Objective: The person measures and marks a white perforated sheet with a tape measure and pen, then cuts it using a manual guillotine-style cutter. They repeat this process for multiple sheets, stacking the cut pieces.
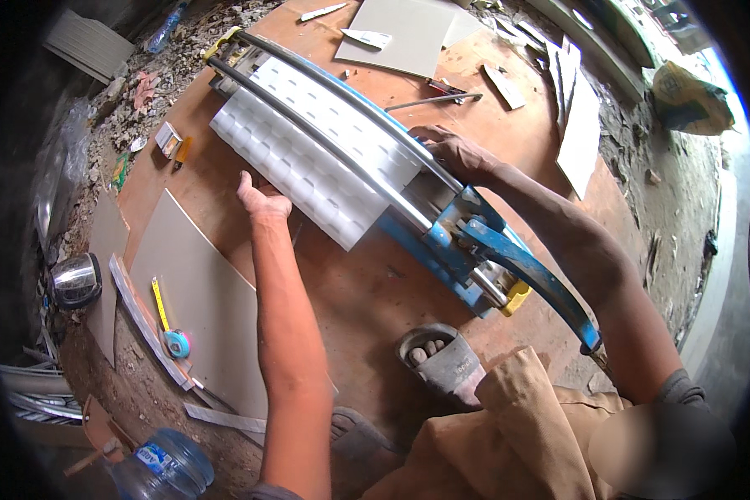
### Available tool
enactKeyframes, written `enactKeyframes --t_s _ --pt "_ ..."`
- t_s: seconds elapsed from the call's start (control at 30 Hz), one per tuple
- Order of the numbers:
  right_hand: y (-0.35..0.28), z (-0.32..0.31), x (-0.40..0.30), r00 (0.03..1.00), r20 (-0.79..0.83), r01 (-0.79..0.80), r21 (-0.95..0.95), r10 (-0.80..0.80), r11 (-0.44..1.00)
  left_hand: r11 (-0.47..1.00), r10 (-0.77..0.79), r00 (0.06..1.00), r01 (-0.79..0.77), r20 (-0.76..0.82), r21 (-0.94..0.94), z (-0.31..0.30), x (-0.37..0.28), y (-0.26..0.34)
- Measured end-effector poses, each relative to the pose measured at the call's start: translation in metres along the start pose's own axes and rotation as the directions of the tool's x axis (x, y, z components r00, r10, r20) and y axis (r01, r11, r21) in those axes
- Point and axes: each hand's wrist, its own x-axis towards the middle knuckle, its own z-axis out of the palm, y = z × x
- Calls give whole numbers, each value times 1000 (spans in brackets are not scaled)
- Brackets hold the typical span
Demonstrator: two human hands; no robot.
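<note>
A white and grey wall tile [306, 165] with a wavy, brick-like relief lies slantwise on a blue manual tile cutter [450, 244], under its two steel rails. The tile's near edge overhangs the cutter's base. At that edge is my left hand [265, 199], palm up and thumb apart; its fingertips go out of sight by the tile. My right hand [453, 153] is on the cutter's far side, beside the rail, with its fingers partly hidden. The cutter's blue lever [531, 278] slants down toward my right forearm.
Grey board pieces [194, 294] lie at left, with a tape measure [177, 344] pulled out. Farther off are a flat sheet [394, 37], a metal rod [434, 101] and white offcuts [575, 119]. Rubble [125, 119] borders the brown board. A large water bottle [162, 462] is at lower left.
</note>
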Motion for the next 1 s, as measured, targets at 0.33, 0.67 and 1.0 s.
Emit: enactKeyframes --t_s 0.33,0.67,1.0 --pt "12 7 -3 998 -54 23 36 -21 999 845 39 997 0 -62 534 -16 -18 16" --pt "18 7 -1 997 -29 80 69 -78 994 766 188 980 -186 62 616 -31 -2 -4" --pt "20 10 -3 997 -34 77 69 -75 995 757 215 975 -203 56 621 -30 -8 -7"
